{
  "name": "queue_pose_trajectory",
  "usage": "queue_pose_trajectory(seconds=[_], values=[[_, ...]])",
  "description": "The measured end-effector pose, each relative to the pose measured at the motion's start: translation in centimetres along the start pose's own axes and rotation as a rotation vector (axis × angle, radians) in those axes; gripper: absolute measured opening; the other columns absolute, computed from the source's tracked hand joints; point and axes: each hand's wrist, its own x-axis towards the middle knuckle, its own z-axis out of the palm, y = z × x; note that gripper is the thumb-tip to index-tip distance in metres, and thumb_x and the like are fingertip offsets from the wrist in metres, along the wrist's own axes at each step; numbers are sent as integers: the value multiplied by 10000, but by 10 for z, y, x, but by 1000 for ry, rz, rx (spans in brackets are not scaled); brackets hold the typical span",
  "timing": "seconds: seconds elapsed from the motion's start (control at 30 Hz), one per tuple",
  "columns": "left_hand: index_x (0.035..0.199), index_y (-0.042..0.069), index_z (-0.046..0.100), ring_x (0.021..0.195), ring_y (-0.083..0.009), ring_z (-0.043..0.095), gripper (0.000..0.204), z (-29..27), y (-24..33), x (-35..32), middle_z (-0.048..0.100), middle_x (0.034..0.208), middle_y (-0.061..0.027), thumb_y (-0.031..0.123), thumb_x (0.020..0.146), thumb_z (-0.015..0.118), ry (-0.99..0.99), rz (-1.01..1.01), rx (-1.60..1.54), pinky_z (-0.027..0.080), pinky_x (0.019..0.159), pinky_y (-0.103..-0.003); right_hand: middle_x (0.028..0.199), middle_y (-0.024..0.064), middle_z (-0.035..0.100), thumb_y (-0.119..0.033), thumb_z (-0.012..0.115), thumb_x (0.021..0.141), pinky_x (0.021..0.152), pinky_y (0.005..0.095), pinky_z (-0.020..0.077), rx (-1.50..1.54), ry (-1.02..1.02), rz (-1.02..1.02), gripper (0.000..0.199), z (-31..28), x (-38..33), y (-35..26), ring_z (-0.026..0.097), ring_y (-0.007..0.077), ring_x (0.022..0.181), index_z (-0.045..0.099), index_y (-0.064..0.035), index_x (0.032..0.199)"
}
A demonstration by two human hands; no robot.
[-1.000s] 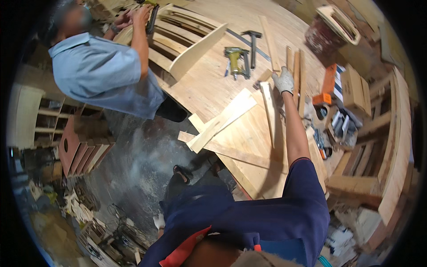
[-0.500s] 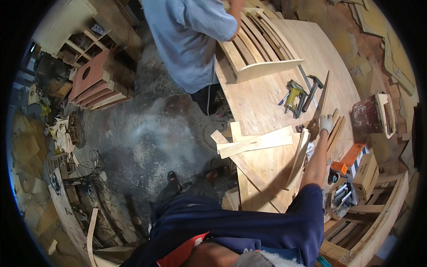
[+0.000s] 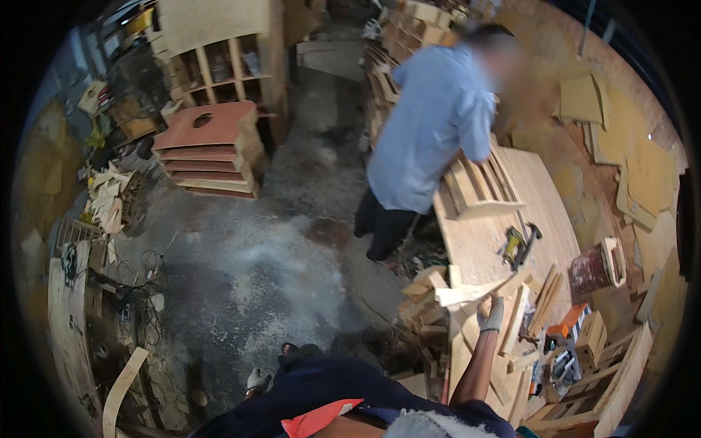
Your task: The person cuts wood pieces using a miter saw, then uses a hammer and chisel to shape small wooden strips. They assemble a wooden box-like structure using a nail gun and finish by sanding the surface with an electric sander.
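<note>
My right hand (image 3: 491,315), in a pale work glove, is closed around a thin wooden strip (image 3: 499,286) over the near end of the workbench (image 3: 478,257). Close by lie pale flat boards (image 3: 461,294) and a longer narrow board (image 3: 515,318). Low in front of my body is my left hand (image 3: 257,379), also gloved; its fingers are too small and dark to make out. Farther along the bench rest a yellow-green nail gun (image 3: 513,244) and a dark hammer (image 3: 531,241).
A person in a blue shirt (image 3: 427,120) leans over a slatted wooden frame (image 3: 488,191) at the bench. Boxes (image 3: 590,332) and a wooden crate (image 3: 621,379) stand at the right, beside a reddish bucket (image 3: 590,270). Stacked red-topped panels (image 3: 206,131) sit across the floor.
My view has swung left and widened. My right hand has moved back toward me with the strip, which now points over the flat boards. My left hand has come into view.
</note>
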Motion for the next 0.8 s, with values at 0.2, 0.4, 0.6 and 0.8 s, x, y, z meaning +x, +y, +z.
queue_pose_trajectory(seconds=[0.2,0.4,0.6,0.8], values=[[1301,-91,562,1056,-269,657,509,-18,-33,37,692,1166,-190,244,924,629,112,105,-834,522,912,-407,857,10,565,-346,566,1032,747,342,514,-242,-70,-25,210,113,-125,203,569,169,811,549,-138,1012],[1316,-16,607,1216,-407,626,591,-6,-56,-9,674,1252,-267,423,921,595,330,-282,-653,480,1020,-430,888,38,556,-320,585,1013,765,363,500,-354,-324,671,230,222,-250,380,550,201,810,525,-100,986],[1282,-1,638,1156,-397,662,557,38,-85,-49,700,1193,-265,368,866,607,378,-668,-987,516,948,-437,898,52,558,-315,566,1058,675,340,500,-867,-772,1628,439,312,-301,494,542,170,740,500,-29,1384],[1307,9,642,1204,-385,645,574,77,-83,-77,686,1279,-233,430,919,607,553,-1041,-1174,502,994,-439,803,85,628,-392,603,1033,517,363,559,-1496,-1272,1548,449,377,-410,617,621,199,580,523,-111,1374]])
